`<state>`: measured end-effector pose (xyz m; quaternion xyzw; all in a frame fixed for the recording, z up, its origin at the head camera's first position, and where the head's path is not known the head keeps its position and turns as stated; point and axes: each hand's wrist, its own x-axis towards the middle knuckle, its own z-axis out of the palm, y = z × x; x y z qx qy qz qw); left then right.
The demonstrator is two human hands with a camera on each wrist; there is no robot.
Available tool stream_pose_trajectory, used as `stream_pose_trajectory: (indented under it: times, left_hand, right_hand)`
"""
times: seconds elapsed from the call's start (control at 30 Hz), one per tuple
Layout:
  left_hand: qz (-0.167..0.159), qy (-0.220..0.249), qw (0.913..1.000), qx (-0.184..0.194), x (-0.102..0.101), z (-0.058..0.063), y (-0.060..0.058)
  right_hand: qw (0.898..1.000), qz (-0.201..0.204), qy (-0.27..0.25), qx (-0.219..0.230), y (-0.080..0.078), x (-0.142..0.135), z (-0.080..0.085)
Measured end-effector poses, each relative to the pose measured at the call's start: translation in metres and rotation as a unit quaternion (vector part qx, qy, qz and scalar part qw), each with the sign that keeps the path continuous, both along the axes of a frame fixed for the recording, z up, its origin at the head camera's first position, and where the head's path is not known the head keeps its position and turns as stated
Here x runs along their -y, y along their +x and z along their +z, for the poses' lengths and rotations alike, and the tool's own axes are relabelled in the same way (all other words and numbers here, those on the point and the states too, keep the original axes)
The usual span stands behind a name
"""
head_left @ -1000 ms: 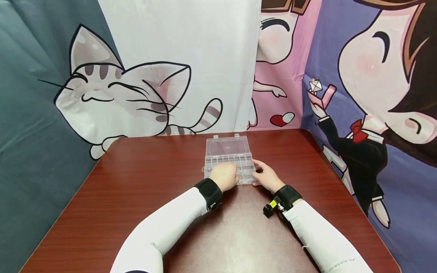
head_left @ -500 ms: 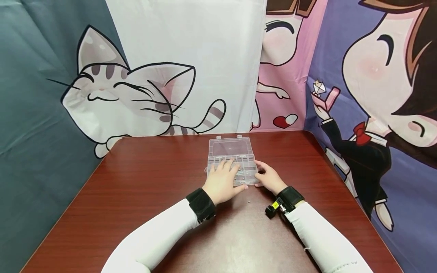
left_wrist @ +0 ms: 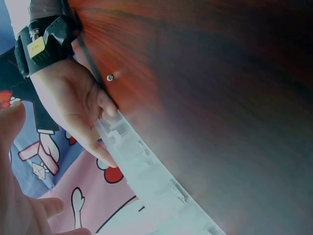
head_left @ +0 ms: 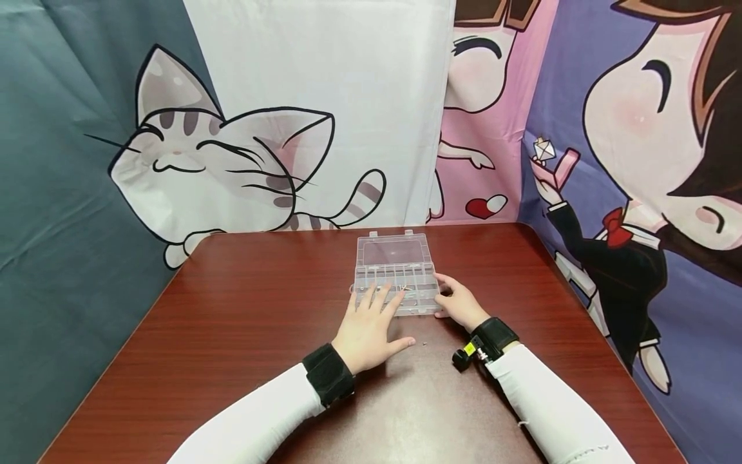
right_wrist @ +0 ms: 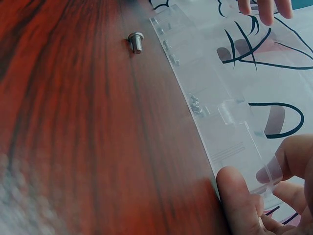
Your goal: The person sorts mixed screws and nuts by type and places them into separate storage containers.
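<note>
A clear plastic compartment box (head_left: 426,280) stands on the table, its hinged lid (head_left: 394,249) laid open toward the back. Small metal screws sit in some compartments, plainest in the right wrist view as a little cluster (right_wrist: 195,105). My right hand (head_left: 462,305) grips the box's right side, thumb at the front corner and fingers along the side. My left hand (head_left: 366,328) is spread flat with nothing in it, fingertips overlapping the box's front left part in the head view. One loose screw (right_wrist: 136,42) stands on its head's opposite end or leans on the tabletop, in front of the box.
The reddish-brown table (head_left: 249,290) spreads around the box. Printed curtains, one with a cat (head_left: 214,167), hang right behind its far edge and along its right side. Black straps with small cameras (head_left: 462,357) sit on the wrists.
My left hand was curled over the box's compartments; it has opened, spread its fingers and drawn back toward the front left. My right hand has kept its grip on the box.
</note>
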<state>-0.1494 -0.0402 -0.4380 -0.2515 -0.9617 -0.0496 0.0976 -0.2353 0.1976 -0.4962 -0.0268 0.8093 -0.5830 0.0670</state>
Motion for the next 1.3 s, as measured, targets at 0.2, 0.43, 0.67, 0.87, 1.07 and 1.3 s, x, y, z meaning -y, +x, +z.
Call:
stream_pose_trajectory:
  times: [0.2, 0.43, 0.67, 0.87, 1.07, 1.3]
  left_hand:
    - [-0.028, -0.018, 0.9994, -0.010, -0.009, -0.003, 0.000]
    - [-0.084, -0.048, 0.9953, 0.003, -0.031, -0.010, -0.003]
    - [-0.103, -0.093, 0.9903, 0.011, -0.055, -0.019, -0.010]
    - [-0.112, -0.115, 0.9865, -0.033, -0.065, -0.015, -0.011]
    - [-0.103, -0.136, 0.9846, -0.036, -0.070, -0.011, -0.010]
    - [-0.109, -0.155, 0.9816, -0.021, -0.072, -0.010, -0.011]
  right_hand:
    - [1.000, 0.004, -0.003, -0.004, 0.000, -0.001, -0.001]
    - [1.000, 0.006, -0.008, -0.007, -0.002, -0.002, -0.001]
    - [1.000, 0.001, -0.016, -0.006, -0.003, -0.003, -0.002]
    - [1.000, 0.003, -0.018, -0.009, -0.003, -0.001, 0.000]
    - [1.000, 0.007, -0.017, -0.014, -0.005, -0.001, -0.001]
    - [1.000, 0.008, -0.016, -0.011, -0.004, -0.002, -0.002]
